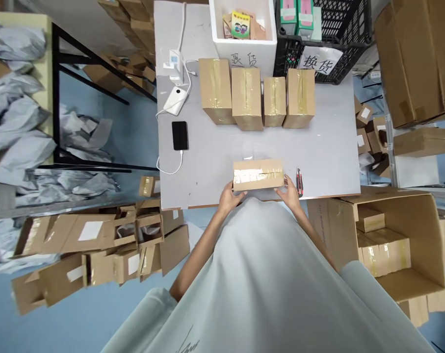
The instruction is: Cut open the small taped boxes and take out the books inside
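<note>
A taped cardboard box [258,175] lies at the near edge of the table, its long side facing me. Around its left end my left hand [230,198] is closed, thumb at the near side. My right hand [289,194] grips the right end in the same way. Just right of that hand lies a red and black utility knife [299,182]. Farther back, several taped cardboard boxes stand in a row, the leftmost box [215,90] beside a white bin.
The white bin [244,49] and a black crate [325,59] stand at the table's back. A phone [180,136], a power bank [175,100] and cables lie left. A large open carton [428,245] holding boxes is at right; cardboard boxes [97,233] pile up at left.
</note>
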A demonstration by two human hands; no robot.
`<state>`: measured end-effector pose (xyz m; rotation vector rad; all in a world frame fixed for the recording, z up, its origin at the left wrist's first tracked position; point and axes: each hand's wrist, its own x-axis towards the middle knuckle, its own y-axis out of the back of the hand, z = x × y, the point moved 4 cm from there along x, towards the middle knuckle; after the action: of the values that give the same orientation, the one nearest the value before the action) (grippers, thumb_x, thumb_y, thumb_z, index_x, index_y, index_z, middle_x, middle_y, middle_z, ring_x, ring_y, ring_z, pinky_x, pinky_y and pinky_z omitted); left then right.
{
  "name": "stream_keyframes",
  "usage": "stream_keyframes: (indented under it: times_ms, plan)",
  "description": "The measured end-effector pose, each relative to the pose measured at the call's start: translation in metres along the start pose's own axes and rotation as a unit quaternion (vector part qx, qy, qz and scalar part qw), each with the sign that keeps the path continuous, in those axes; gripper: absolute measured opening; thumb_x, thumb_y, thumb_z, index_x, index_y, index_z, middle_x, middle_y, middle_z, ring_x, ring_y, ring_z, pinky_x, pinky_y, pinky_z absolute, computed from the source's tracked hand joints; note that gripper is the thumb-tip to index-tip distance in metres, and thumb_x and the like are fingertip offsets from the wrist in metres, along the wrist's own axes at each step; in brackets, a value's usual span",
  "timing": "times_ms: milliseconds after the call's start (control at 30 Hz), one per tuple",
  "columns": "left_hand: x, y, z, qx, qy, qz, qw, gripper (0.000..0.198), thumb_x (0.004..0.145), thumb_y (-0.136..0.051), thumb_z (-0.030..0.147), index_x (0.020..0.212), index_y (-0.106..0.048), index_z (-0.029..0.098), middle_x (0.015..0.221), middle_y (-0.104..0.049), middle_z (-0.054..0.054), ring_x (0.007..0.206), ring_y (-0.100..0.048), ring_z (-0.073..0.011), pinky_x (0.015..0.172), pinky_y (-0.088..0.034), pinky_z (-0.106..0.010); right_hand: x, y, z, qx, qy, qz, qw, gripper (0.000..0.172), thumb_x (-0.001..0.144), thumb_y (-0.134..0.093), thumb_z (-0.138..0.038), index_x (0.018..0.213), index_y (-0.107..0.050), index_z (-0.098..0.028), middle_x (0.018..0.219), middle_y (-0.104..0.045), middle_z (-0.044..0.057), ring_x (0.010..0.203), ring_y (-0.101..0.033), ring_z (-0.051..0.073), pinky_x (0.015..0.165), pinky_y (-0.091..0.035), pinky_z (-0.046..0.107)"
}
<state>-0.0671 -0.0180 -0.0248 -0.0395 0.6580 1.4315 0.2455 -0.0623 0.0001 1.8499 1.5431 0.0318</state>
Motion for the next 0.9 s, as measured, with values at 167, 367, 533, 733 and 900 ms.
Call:
stream_keyframes:
  times_ms: [167, 367, 533, 733, 900]
  plan:
    - [0.004, 0.001, 0.012, -0.05, 0.043, 0.103, 0.993, 0.061, 0.078, -0.1, 0.023, 0.135, -0.077, 0.019, 0.126, -0.083, -0.014, 0.119, -0.079, -0.0315, 0.115, -0.061, -0.048, 0.024, 0.025, -0.007, 0.005, 0.032, 0.018, 0.999, 0.056, 0.102, -0.067, -0.041, 0.153, -0.069, -0.016, 0.14, -0.081, 0.022, 0.133, -0.08, 0.031, 0.116, -0.065, 0.044]
    - [0.045, -0.009, 0.021, -0.055, 0.095, 0.13, 0.985, 0.021, 0.092, -0.09, 0.027, 0.108, -0.082, 0.016, 0.113, -0.084, -0.014, 0.108, -0.08, -0.0299, 0.111, -0.062, -0.047, 0.081, 0.021, -0.02, -0.027, 0.023, -0.007, 0.999, 0.035, 0.107, -0.064, -0.04, 0.128, -0.081, -0.017, 0.128, -0.087, 0.019, 0.12, -0.085, 0.03, 0.11, -0.065, 0.042]
    - [0.07, -0.013, 0.016, -0.093, 0.088, 0.091, 0.988, 0.024, 0.093, -0.085, 0.02, 0.116, -0.081, 0.018, 0.127, -0.084, -0.013, 0.116, -0.079, -0.0281, 0.111, -0.061, -0.041, 0.108, 0.02, -0.015, -0.023, 0.024, -0.07, 0.997, 0.034, 0.104, -0.069, -0.031, 0.133, -0.081, -0.018, 0.147, -0.081, 0.018, 0.125, -0.083, 0.029, 0.114, -0.063, 0.042]
    - [0.036, -0.008, -0.017, -0.094, 0.132, 0.068, 0.984, 0.054, 0.094, -0.09, 0.04, 0.138, -0.074, 0.014, 0.162, -0.067, -0.025, 0.138, -0.074, -0.0364, 0.12, -0.058, -0.048, 0.083, 0.023, 0.032, 0.049, -0.051, -0.149, 0.986, 0.075, 0.079, -0.098, -0.049, 0.143, -0.076, -0.016, 0.152, -0.077, 0.023, 0.127, -0.082, 0.033, 0.113, -0.065, 0.048]
    - [0.007, -0.02, -0.033, -0.119, 0.126, -0.019, 0.985, 0.067, 0.081, -0.095, 0.048, 0.138, -0.075, 0.017, 0.156, -0.073, -0.02, 0.147, -0.07, -0.0392, 0.126, -0.056, -0.053, 0.059, 0.009, 0.053, 0.09, -0.044, -0.185, 0.978, 0.078, 0.073, -0.098, -0.053, 0.141, -0.078, -0.02, 0.153, -0.076, 0.017, 0.136, -0.076, 0.038, 0.113, -0.066, 0.055]
